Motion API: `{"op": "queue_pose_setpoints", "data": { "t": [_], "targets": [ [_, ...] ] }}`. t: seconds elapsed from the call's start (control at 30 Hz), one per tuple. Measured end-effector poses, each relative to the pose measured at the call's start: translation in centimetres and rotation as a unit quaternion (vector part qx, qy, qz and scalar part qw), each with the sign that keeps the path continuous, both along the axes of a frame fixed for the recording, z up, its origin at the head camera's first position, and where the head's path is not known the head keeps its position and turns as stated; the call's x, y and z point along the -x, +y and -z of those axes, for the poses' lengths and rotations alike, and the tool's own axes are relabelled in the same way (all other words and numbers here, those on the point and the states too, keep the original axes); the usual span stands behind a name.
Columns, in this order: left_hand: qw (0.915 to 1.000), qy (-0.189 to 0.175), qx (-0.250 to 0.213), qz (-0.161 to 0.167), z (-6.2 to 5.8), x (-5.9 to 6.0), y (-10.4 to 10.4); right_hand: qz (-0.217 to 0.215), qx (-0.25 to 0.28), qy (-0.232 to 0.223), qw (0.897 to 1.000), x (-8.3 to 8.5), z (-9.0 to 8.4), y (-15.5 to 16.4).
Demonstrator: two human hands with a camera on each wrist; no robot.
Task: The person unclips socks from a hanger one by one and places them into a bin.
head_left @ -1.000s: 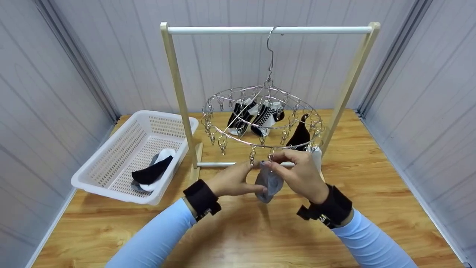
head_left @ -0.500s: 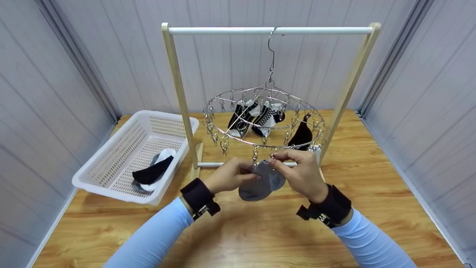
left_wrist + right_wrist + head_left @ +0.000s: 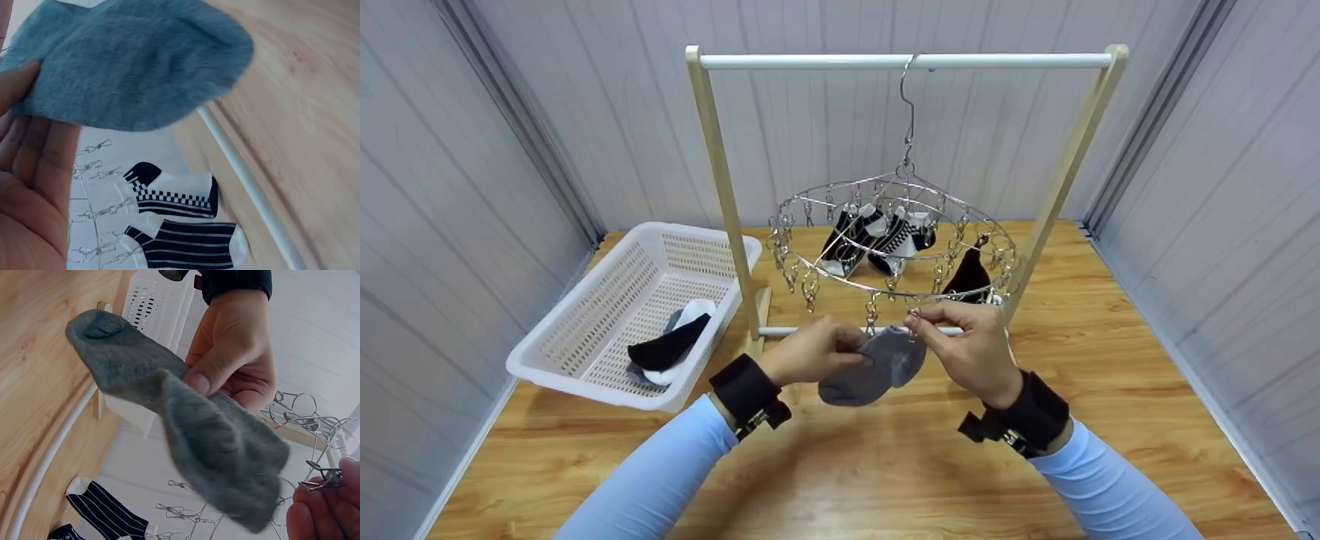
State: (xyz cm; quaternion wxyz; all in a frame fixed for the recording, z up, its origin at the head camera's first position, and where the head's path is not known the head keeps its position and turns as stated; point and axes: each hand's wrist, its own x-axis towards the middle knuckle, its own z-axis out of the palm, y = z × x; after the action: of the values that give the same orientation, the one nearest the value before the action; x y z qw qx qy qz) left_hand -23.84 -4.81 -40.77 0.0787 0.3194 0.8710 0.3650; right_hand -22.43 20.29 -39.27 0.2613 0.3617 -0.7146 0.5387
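A grey sock is pinched between the thumb and fingers of my left hand, its toe pointing left and down in the head view. My right hand pinches a small metal clip of the round wire hanger. In the right wrist view the clip's wire jaws stand apart, close beside the cuff end of the sock, with nothing between them. Two black-and-white patterned socks, one striped and one checkered, hang at the hanger's far side. A black sock hangs at its right.
The hanger hooks over the white bar of a wooden-sided rack. On the left stands a white perforated basket holding black, white and grey socks. Several bare clips dangle round the ring. A lower white bar runs behind the hands.
The left hand has moved left and now grips the sock's middle, swinging its toe from hanging down to pointing left. The right hand stays at the clip, now slightly apart from the sock.
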Motion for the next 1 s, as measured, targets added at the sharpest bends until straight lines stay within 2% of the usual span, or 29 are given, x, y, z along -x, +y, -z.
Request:
{"op": "queue_pose_setpoints", "data": {
  "t": [0.23,0.5,0.63,0.8,1.0],
  "targets": [
    [0.9977,0.034,0.053,0.024,-1.3,-0.3,-1.5,0.004,-0.01,-0.005,1.0,0.0,-0.2,0.1],
    [0.9961,0.007,0.084,0.025,-4.0,-1.1,-4.9,0.02,-0.017,-0.036,0.999,-0.1,-0.2,0.0],
    [0.9949,0.007,0.1,0.015,-5.4,-1.3,-7.2,0.032,-0.014,-0.05,0.998,-0.3,-0.3,0.0],
    [0.9943,0.017,0.106,0.001,-7.0,-1.0,-10.3,0.042,-0.018,-0.06,0.997,-0.4,-0.4,0.0],
    [0.9917,0.024,0.112,-0.059,-8.9,-0.5,-13.8,0.03,-0.015,-0.058,0.998,-0.4,-0.4,0.0]
  ]
}}
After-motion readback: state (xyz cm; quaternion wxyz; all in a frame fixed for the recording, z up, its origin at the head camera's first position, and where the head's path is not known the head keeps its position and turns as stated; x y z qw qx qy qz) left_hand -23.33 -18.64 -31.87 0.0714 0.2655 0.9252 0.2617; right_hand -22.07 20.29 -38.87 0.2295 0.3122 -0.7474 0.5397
